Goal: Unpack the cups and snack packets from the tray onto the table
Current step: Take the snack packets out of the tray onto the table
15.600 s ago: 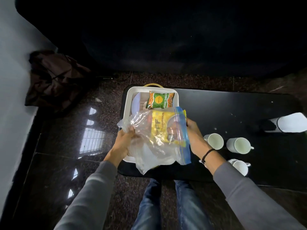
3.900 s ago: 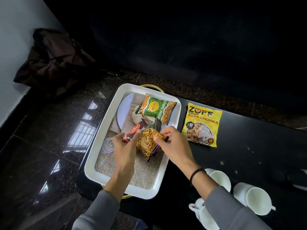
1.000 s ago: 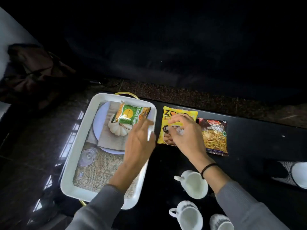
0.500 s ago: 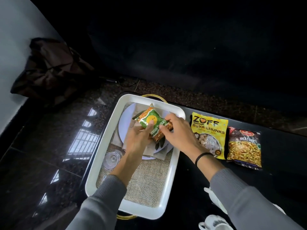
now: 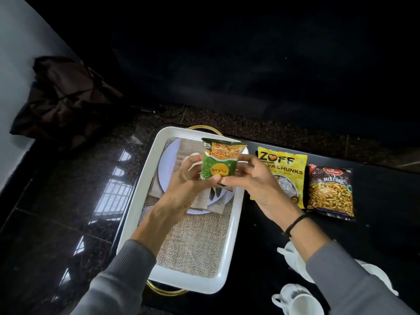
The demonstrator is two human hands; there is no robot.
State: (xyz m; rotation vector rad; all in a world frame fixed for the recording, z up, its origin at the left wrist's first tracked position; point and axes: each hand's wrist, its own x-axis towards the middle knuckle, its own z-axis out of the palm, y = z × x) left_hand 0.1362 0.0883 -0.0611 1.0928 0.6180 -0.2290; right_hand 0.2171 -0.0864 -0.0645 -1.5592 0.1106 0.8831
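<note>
One black tabletop (image 5: 375, 235) carries everything, with a white tray (image 5: 136, 212) at its left end. Burlap matting (image 5: 195, 246) lines the tray, and a pale plate (image 5: 167, 162) lies at its far end. Above that plate the left hand (image 5: 186, 187) grips the left side of a green snack packet (image 5: 218, 164), held upright in the air, while the right hand (image 5: 256, 180) pinches its right edge. A yellow packet (image 5: 288, 169) and a dark mixture packet (image 5: 329, 192) lie flat side by side on the tabletop, just right of the tray. Nearer the person, white cups (image 5: 297, 301) stand partly hidden by the right sleeve (image 5: 345, 276).
</note>
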